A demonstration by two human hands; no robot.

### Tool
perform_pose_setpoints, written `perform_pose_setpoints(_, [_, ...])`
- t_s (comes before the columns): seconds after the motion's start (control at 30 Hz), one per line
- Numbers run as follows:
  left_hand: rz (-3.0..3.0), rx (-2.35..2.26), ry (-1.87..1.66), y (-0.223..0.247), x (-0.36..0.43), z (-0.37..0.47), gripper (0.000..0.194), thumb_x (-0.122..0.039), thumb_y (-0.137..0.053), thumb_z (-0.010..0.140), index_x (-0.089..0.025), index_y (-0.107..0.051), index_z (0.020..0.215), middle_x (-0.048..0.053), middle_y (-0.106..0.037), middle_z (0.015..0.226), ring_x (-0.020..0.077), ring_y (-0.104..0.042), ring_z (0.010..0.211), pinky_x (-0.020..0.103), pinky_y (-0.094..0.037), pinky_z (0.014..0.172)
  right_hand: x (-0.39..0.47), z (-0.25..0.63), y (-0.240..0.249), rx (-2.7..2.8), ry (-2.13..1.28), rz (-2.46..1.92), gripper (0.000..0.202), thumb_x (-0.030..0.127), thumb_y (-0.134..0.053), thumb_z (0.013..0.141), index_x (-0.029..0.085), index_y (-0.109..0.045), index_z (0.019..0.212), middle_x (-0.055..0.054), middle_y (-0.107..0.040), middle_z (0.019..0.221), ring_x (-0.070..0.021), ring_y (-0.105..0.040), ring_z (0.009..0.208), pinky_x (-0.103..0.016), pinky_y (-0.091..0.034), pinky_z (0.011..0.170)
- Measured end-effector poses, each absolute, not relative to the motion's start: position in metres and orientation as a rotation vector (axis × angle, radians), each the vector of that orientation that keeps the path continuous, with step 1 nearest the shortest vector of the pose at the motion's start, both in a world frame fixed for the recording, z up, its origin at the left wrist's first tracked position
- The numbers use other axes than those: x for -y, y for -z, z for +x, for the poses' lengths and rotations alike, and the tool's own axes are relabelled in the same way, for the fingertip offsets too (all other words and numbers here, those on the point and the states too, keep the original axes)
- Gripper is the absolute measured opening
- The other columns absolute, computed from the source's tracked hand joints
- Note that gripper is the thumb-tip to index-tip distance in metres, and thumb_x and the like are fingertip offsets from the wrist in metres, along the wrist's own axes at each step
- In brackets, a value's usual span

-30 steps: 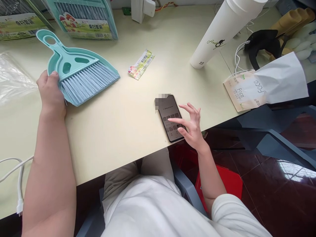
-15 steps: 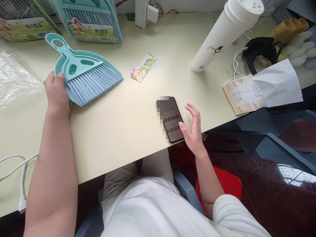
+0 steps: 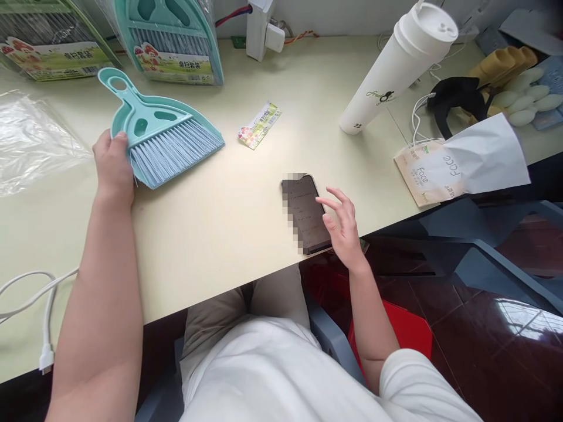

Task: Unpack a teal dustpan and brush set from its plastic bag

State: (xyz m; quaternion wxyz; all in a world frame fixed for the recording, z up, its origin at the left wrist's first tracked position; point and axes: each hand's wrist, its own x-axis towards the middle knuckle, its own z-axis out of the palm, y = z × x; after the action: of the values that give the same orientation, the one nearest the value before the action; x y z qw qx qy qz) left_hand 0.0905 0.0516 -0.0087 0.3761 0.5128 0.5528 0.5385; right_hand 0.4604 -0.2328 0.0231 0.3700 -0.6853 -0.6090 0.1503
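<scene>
My left hand (image 3: 113, 161) grips the left edge of a teal dustpan (image 3: 204, 120), thumb on top, with the other fingers partly hidden. A matching hand brush (image 3: 173, 151) with grey-blue bristles is nested in the dustpan, its looped handle pointing to the upper left. Near the table's front edge lies a smartphone (image 3: 308, 220) with a dark grey screen, part of it blurred out by blocks. Over its right side hovers my right hand (image 3: 343, 228), fingers apart and holding nothing. Whether a fingertip touches the screen I cannot tell.
Behind stand wrapped dustpan sets (image 3: 176, 47). A printed card (image 3: 259, 125) lies mid-table, and clear plastic wrap (image 3: 35, 143) at left. To the right are a tall white cup (image 3: 378, 88), a paper bag (image 3: 431, 173) and a black band (image 3: 457, 102). A white cable (image 3: 48, 316) crosses the left front.
The phone screen has switched from rows of small icons to lines of text. My right index finger has stretched left over the screen. The view has shifted slightly; my left hand keeps its grip.
</scene>
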Motion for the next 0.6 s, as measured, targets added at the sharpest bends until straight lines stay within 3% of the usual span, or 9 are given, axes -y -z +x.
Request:
perform_pose_setpoints(0.1, [1.31,-1.409,-1.388,0.007,-0.05,0.092,0.029,-0.036,-0.063,0.077,-0.018,-0.041,0.071,-0.002,-0.031,0.067,0.0107,-0.03,0.061,0.025,-0.026,0.057,0.223,0.474,-0.018,1.51,-0.495,-1.641,0.039,0.043,-0.04,0.1,0.032,-0.049,0.136,-0.006,-0.045,0.152,-0.0224,-0.037,0.146,-0.05,-0.031,0.121])
perform_pose_setpoints(0.3, [1.295,-1.389,-1.416,0.01,-0.052,0.092,0.034,-0.039,-0.065,0.075,-0.019,-0.039,0.069,-0.001,-0.031,0.067,0.0107,-0.03,0.06,0.025,-0.026,0.057,0.217,0.485,-0.01,1.481,-0.576,-1.587,0.046,0.039,-0.044,0.098,0.032,-0.041,0.143,-0.006,-0.043,0.155,-0.0215,-0.034,0.148,-0.048,-0.027,0.124])
perform_pose_setpoints(0.6, [1.277,-1.434,-1.399,-0.001,-0.046,0.099,0.027,-0.022,-0.056,0.08,-0.019,-0.034,0.066,-0.003,-0.024,0.064,0.0105,-0.024,0.059,0.023,-0.029,0.058,0.219,0.483,-0.022,1.632,-0.604,-1.664,0.057,0.047,-0.058,0.092,0.037,-0.039,0.144,-0.003,-0.032,0.161,-0.0259,-0.025,0.152,-0.051,-0.027,0.123])
